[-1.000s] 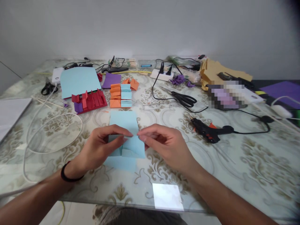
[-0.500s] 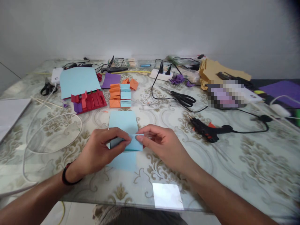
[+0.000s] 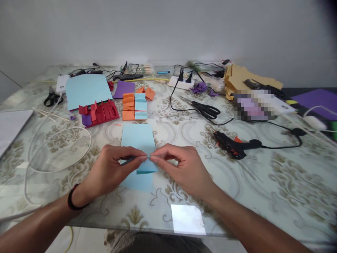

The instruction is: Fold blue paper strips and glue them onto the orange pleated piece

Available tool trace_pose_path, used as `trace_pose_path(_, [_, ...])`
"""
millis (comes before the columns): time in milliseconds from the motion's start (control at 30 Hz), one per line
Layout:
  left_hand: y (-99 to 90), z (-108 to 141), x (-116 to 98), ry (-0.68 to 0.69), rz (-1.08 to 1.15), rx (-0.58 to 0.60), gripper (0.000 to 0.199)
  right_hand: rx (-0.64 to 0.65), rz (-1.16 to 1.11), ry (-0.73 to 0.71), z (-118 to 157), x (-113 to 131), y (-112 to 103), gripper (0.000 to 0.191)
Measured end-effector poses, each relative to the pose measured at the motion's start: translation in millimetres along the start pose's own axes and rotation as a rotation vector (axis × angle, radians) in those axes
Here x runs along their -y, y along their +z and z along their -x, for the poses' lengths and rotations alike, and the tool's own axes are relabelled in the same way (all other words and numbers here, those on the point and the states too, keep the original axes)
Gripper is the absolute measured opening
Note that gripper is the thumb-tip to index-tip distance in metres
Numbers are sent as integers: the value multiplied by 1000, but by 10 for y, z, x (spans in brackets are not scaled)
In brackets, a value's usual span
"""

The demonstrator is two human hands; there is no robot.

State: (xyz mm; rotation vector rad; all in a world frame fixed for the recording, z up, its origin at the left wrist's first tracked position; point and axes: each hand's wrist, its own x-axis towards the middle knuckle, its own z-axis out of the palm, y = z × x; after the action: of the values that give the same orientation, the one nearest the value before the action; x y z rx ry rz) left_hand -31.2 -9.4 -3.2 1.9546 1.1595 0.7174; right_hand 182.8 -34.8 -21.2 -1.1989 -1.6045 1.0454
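My left hand [image 3: 116,168] and my right hand [image 3: 181,167] meet over the table, each pinching the same strip of light blue paper [image 3: 145,168] between thumb and fingers. The strip has a fold along its upper edge, and its lower part hangs below my fingertips. Behind and under it lies a flat light blue sheet [image 3: 138,135] on the tabletop. Farther back sits a block of folded orange and light blue paper [image 3: 135,107]. To its left is a folded red paper piece [image 3: 101,114] with a purple corner.
A hot glue gun [image 3: 233,142] lies on the right, with black scissors [image 3: 204,108] behind it. A white power strip [image 3: 181,83] stands at the back. White cable [image 3: 59,130] loops on the left. Brown paper [image 3: 247,79] is piled at the back right.
Both hands have come closer together, fingertips now almost touching at the fold. The paper strip has tilted, so less of its face shows between my fingers.
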Motion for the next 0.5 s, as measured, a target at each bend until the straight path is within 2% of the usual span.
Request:
trace_pose_path(200, [-40,-9,-3,-23,-20,46,13,26,-11,28,-14,-1,-28,14])
trace_pose_path(267, [-55,-17,15,-47,7,4,14,64,-98,75,-21,-12,-33,15])
trace_pose_path(367, [-49,-34,38,-98,117,-135,16,160,-232,187,-22,-23,-24,37])
trace_pose_path(400, [-40,-40,42,-115,171,-162,16,188,-245,223,-22,-23,-19,38])
trace_pose_path(500, [-4,-53,44,-176,359,-128,18,199,-212,276,-26,-12,-12,36])
